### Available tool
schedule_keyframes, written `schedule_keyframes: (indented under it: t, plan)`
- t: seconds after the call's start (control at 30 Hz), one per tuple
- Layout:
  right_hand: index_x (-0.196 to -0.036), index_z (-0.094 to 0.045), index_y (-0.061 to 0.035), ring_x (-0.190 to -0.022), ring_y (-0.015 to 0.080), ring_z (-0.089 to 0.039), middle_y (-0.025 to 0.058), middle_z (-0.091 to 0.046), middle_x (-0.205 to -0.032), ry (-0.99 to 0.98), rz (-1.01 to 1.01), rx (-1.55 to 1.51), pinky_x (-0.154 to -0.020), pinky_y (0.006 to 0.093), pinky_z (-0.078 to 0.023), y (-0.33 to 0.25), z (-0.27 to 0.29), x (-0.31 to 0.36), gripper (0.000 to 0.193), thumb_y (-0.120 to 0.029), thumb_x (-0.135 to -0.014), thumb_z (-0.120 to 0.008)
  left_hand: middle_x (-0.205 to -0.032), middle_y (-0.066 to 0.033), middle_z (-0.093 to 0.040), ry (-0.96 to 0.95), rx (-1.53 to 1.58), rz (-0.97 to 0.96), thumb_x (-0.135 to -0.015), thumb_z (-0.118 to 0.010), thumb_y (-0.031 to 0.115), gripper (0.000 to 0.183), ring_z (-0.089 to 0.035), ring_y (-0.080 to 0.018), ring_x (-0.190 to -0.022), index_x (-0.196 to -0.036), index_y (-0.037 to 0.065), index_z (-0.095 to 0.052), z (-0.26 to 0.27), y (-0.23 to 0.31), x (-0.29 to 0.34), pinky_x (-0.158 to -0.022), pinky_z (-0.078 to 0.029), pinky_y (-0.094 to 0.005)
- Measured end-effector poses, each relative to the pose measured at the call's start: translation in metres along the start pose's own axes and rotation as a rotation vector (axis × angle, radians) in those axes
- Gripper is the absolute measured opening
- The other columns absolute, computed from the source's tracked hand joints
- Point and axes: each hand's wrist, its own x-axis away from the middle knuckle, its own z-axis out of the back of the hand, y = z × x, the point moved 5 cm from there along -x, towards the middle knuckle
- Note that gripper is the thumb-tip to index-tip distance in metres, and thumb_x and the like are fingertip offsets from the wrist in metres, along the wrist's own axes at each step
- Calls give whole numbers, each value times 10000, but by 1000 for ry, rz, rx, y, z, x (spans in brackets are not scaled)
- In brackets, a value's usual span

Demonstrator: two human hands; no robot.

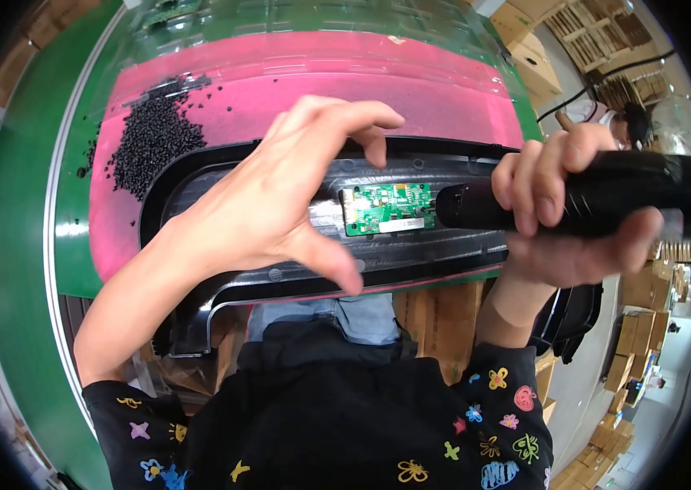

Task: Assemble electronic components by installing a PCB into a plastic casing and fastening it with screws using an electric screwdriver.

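A green circuit board (390,209) with a white label lies in a long black plastic housing (460,253). In my right hand (558,196) is a black power screwdriver (623,192), its fingers wrapped round the thick body. The narrower front end of the tool points left and reaches the board's right edge; I cannot tell whether its tip touches a screw. My left hand (288,188) hovers over the left part of the housing, thumb and fingers spread apart with nothing between them.
A pile of small black screws or pellets (153,135) lies on the pink mat (247,90) at the far left. Clear plastic trays (313,37) stand at the back. Cardboard boxes (639,335) are stacked on the right, where another person (595,114) is partly visible.
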Motion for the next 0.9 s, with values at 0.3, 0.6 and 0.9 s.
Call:
schedule_keyframes:
  t: [0.3, 0.6, 0.9]
  plan:
    - [-956, -499, -30, -469, 93, -435, -9, -492, -616, 78, -60, 50, -506, 264, -372, 13, 23, 10, 640, -664, -872, -522, -941, -123, -387, 208, -156, 12, -875, -438, 390, 346, -357, -246, -905, -892, 49, -383, 20, 8, 4, -871, -253, -383]
    - [-949, -496, -47, -427, 82, -381, -22, -450, -567, 45, -116, 171, -468, 259, -349, 19, 23, 6, 647, -686, -850, -528, -1151, -172, -425, 747, 364, -86, -989, -369, 353, 353, -392, -223, -1075, -1124, 34, -432, 89, 25, 14, -1030, -265, -361]
    - [-916, -475, -53, -412, 68, -398, -28, -465, -573, -209, -136, -25, -414, 225, -330, 25, 11, -7, 677, -692, -785, -654, -764, -91, -518, 534, -76, 305, -999, -404, 184, 202, -461, -136, -679, -940, 10, -488, 121, 48, 95, -630, -368, -272]
